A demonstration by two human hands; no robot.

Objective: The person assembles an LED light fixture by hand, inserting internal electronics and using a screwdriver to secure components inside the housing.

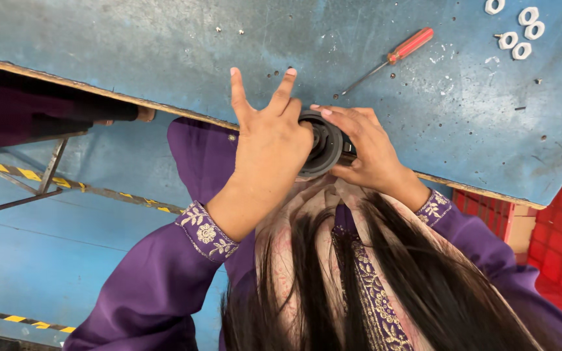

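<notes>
While your left hand (269,140) grips the round black part (323,144) with two fingers raised and your right hand (367,148) clamps its far side, it sits between both hands at the blue table (131,45) edge; loosened grip could drop it. The screwdriver (391,57) lies beyond your right hand.

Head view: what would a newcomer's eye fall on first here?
Both hands at the near table edge: the left hand and right hand grip a round black part. Behind them, a red-handled screwdriver lies on the blue table. White nuts sit at the far right corner.
</notes>
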